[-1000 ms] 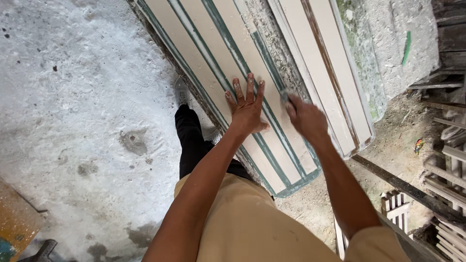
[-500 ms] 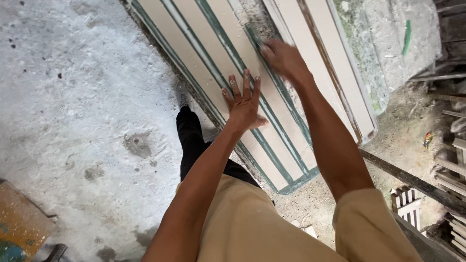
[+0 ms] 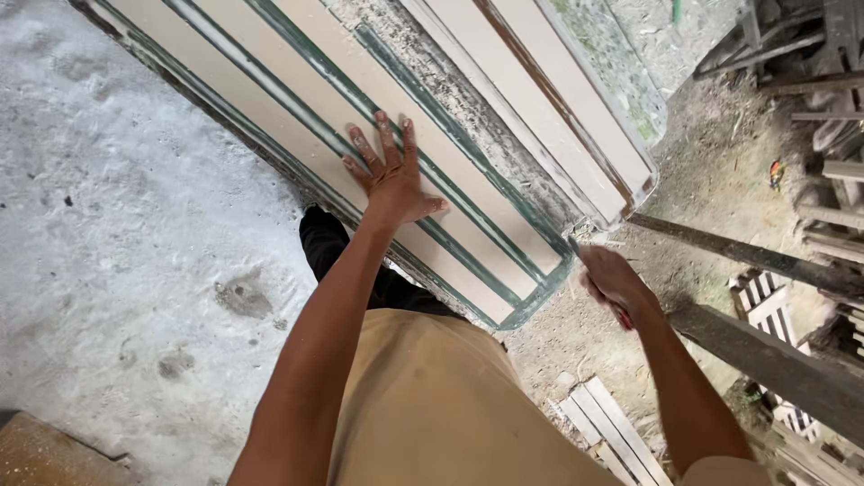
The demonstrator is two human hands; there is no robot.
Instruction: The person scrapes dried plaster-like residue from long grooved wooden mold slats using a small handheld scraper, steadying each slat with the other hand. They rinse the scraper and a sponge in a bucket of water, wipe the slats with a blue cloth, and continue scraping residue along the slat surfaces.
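Note:
A long cream panel (image 3: 270,81) with raised green ridges lies slanted across the top of the view. My left hand (image 3: 391,175) rests flat on it, fingers spread, near its lower end. My right hand (image 3: 612,281) is blurred, just off the panel's lower right corner and above the dirt. Its fingers are curled, and I cannot tell whether they hold anything. A second pale panel (image 3: 540,99) with a brown strip lies alongside on the right, across a rough grey gap.
White dusty concrete floor (image 3: 135,252) spreads to the left. My dark trouser leg (image 3: 324,243) stands against the panel's edge. Dark wooden beams (image 3: 765,360) cross at the right, with slatted wood pieces (image 3: 612,432) and stacked timber on the dirt ground.
My right hand has come off the panel's surface, sweeping down and right past its end corner. My left hand stays flat on the panel. The view has shifted toward the panel's end.

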